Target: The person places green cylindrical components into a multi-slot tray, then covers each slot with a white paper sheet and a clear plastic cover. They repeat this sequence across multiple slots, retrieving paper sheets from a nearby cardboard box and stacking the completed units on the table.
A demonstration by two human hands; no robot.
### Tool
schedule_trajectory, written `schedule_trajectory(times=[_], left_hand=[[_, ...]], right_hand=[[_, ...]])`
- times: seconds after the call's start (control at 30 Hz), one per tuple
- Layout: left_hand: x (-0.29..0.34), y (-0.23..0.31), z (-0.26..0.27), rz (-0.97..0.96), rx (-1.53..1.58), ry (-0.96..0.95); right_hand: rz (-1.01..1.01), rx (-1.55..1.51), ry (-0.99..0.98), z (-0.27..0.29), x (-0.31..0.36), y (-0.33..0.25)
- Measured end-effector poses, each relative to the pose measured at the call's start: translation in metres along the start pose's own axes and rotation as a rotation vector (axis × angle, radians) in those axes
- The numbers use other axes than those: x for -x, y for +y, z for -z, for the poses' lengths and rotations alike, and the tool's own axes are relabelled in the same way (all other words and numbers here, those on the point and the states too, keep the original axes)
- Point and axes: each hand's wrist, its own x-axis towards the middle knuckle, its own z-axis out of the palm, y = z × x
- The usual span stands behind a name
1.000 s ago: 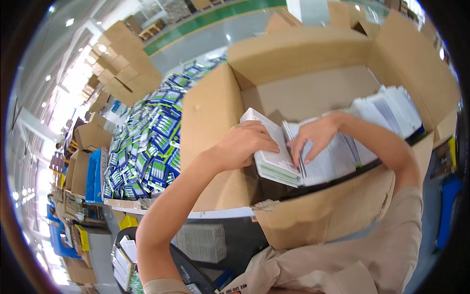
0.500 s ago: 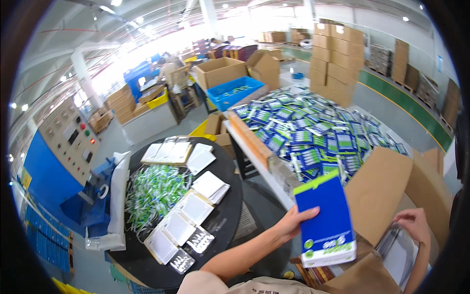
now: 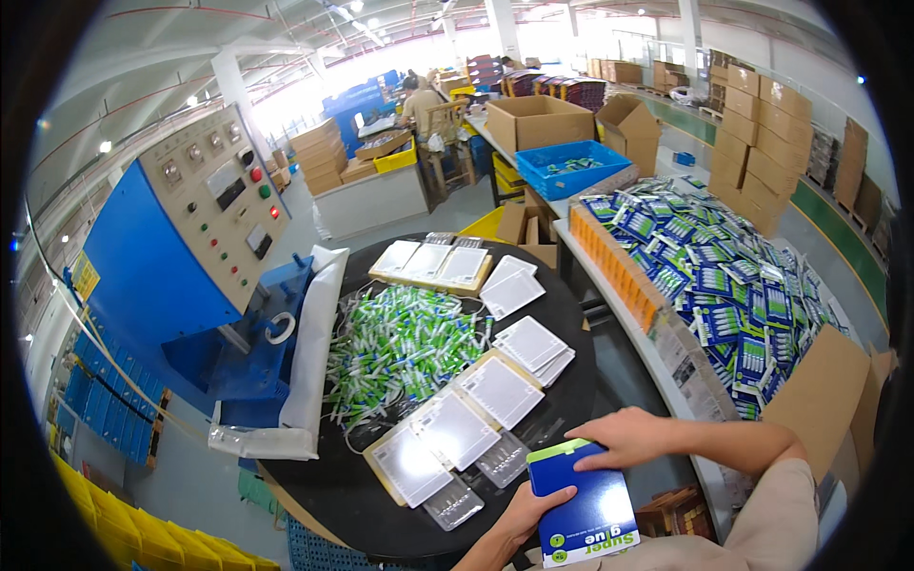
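Note:
I hold a blue printed card (image 3: 592, 500) with a green top edge and a white lower band at the near edge of the round black table (image 3: 571, 390). Whether it is one card or a thin stack I cannot tell. My left hand (image 3: 526, 514) grips its left edge, thumb on the face. Over its upper right edge my right hand (image 3: 624, 440) closes. Close by lie clear plastic blisters (image 3: 503, 461) and a frame holding white cards (image 3: 443, 428). A heap of small green, white and blue tubes (image 3: 409, 347) covers the table's middle.
A blue machine with a control panel (image 3: 214, 205) stands left of the table. On the right, a long bench bears a heap of blue-and-green packs (image 3: 733, 295), with an open cardboard box (image 3: 819, 381) nearby. A blue bin (image 3: 571, 169) stands beyond; a person (image 3: 419, 103) is farther back.
My view has turned left toward the round table. My right hand has left the cardboard box and now holds the blue card together with my left hand.

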Motion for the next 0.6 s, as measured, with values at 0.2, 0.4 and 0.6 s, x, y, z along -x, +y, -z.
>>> schedule_trajectory(times=[0.2,0.4,0.6], left_hand=[[0.042,-0.027,0.038,0.010,0.305,0.139],[0.056,-0.060,0.041,-0.158,0.091,0.142],[0.054,-0.041,0.055,-0.369,-0.034,0.821]], right_hand=[[0.260,-0.109,-0.082,-0.023,-0.057,-0.017],[0.118,-0.506,0.107,-0.030,-0.085,0.011],[0.206,-0.643,0.069,-0.038,-0.168,-0.011]])
